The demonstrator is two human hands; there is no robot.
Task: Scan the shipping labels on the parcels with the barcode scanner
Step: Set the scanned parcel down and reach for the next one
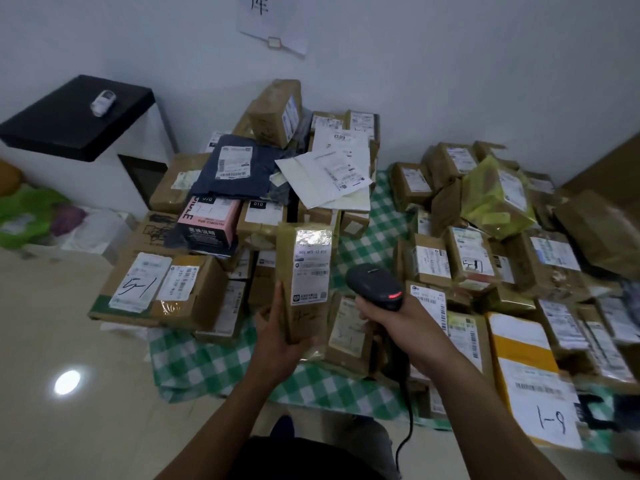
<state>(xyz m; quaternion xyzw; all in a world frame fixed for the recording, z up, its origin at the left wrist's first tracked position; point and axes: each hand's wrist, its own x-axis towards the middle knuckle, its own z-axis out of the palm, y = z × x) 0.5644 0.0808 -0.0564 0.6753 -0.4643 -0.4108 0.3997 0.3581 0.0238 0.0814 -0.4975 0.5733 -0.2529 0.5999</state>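
My left hand (pixel 278 336) holds a tall brown taped parcel (pixel 306 315) upright by its lower end, thumb on the left edge. Its white shipping label (pixel 311 265) faces me. My right hand (pixel 388 315) grips the black barcode scanner (pixel 375 284) just to the right of the parcel; a red light glows on the scanner's head and its black cable hangs down below my wrist. Scanner and parcel are close but apart.
Piles of labelled cardboard parcels lie on a green checked cloth (pixel 367 244): one pile ahead-left with a box marked "5-1" (pixel 156 289), another on the right (pixel 485 258) with a yellow envelope (pixel 526 368). A black shelf (pixel 69 126) stands back left. Tiled floor (pixel 69 393) lies at left.
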